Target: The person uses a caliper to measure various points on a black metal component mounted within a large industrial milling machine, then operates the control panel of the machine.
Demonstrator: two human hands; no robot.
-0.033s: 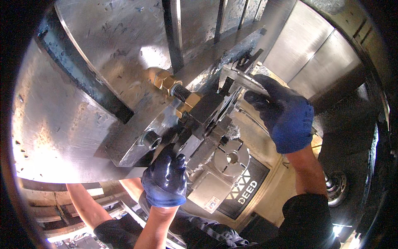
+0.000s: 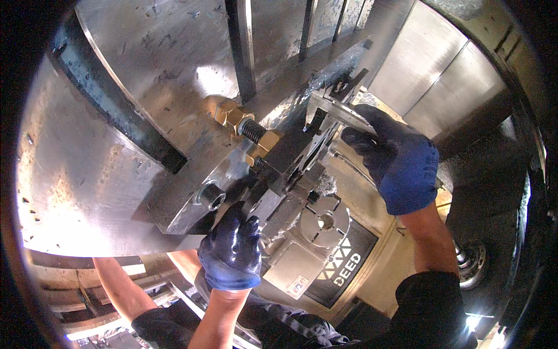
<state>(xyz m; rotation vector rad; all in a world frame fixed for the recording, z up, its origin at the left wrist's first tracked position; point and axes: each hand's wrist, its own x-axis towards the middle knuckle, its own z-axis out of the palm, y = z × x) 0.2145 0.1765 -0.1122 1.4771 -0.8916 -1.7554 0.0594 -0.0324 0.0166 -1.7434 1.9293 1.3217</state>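
My right hand (image 2: 401,160), in a blue and black work glove, is closed on a flat grey metal tool that looks like a caliper (image 2: 343,113). Its jaws lie at the upper end of a dark metal block (image 2: 290,151) fixed by the large steel plate. Lower down, my left hand (image 2: 232,247), gloved alike, has its fingers curled at the near end of the block, beside a bright flat metal piece (image 2: 268,203). What those fingers grip is hidden. Brass-coloured hex nuts (image 2: 235,119) on a threaded stud stand left of the block.
A large slotted steel plate (image 2: 151,52) fills the upper left, with a clamp bar and socket-head bolt (image 2: 212,196). Below is a slotted round disc (image 2: 325,221) on a pale machine base. Another person's bare forearm (image 2: 119,285) shows at lower left. Metal panels (image 2: 430,64) stand upper right.
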